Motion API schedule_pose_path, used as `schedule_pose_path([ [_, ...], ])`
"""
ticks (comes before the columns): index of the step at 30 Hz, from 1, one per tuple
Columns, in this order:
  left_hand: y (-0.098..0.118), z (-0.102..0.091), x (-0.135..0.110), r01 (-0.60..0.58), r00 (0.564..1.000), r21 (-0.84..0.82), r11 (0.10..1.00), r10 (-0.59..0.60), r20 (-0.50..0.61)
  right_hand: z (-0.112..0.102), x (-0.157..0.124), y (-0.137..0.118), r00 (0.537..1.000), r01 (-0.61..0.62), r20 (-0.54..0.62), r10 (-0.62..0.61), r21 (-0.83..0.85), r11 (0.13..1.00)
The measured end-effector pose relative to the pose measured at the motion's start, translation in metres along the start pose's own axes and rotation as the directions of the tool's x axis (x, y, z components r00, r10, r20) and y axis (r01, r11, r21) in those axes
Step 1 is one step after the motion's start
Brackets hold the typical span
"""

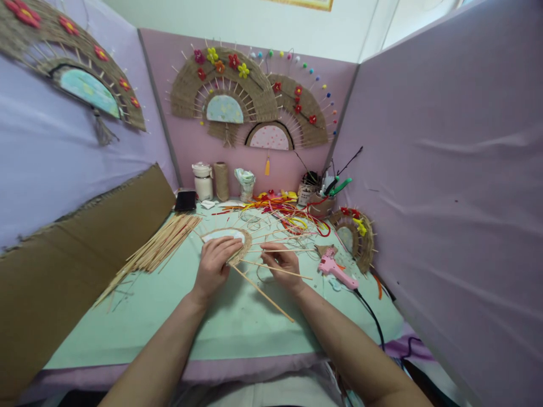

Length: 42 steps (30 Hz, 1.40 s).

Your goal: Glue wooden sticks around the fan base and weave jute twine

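Observation:
My left hand point(216, 263) is closed on a small half-round fan base point(244, 249), which has a white centre and a rim wound with brown twine. Thin wooden sticks point(267, 295) spread out from the rim, towards the right and towards me. Among these sticks, my right hand point(282, 264) has its fingers pinched together just right of the rim. What they hold is too small to make out. Below those fingers a loop of thin twine point(262, 277) shows against the green tabletop.
Loose sticks point(159, 243) lie at left beside a cardboard panel point(85, 249). Coloured pipe cleaners point(292, 209) are heaped behind my hands. A pink glue gun point(337, 271) with a black cord rests at right, near a finished small fan point(360, 240). Jars and a twine spool point(221, 181) stand behind.

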<state>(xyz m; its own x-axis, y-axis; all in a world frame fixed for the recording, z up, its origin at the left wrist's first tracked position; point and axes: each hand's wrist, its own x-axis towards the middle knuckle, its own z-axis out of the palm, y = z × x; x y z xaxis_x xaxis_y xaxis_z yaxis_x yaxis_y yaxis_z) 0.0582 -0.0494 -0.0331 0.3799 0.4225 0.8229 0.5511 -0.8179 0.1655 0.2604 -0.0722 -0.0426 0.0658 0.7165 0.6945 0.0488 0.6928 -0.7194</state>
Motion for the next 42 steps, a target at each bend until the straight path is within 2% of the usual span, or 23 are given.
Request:
schedule_pose_path([
  [4, -0.0004, 0.0005, -0.0005, 0.007, 1.000, 0.001, 1.000, -0.007, -0.001, -0.0006, 0.0002, -0.0009, 1.000, 0.013, 0.000, -0.013, -0.025, 1.000],
  [19, 0.0013, -0.0007, 0.0010, -0.003, 1.000, 0.006, 1.000, 0.003, 0.006, 0.0000, -0.0012, -0.0062, 0.998, -0.067, -0.012, 0.067, -0.099, 0.993],
  [27, 0.0019, -0.0017, 0.0018, -0.024, 1.000, 0.005, 1.000, 0.024, 0.006, 0.0006, -0.0016, -0.0049, 1.000, -0.015, -0.013, 0.014, -0.064, 0.998],
  [32, 0.0029, -0.0018, 0.0023, -0.022, 1.000, 0.008, 1.000, 0.022, 0.009, 0.0010, -0.0023, -0.0039, 0.998, -0.061, -0.008, 0.060, -0.073, 0.995],
  [39, 0.0019, -0.0002, 0.0011, 0.009, 1.000, -0.007, 1.000, -0.009, 0.009, 0.0004, -0.0006, -0.0070, 0.993, -0.116, 0.027, 0.115, 0.045, 0.992],
  [42, 0.0025, -0.0006, 0.0012, 0.013, 1.000, -0.013, 1.000, -0.013, 0.012, 0.0007, -0.0017, -0.0079, 0.988, -0.152, 0.019, 0.151, 0.041, 0.988],
])
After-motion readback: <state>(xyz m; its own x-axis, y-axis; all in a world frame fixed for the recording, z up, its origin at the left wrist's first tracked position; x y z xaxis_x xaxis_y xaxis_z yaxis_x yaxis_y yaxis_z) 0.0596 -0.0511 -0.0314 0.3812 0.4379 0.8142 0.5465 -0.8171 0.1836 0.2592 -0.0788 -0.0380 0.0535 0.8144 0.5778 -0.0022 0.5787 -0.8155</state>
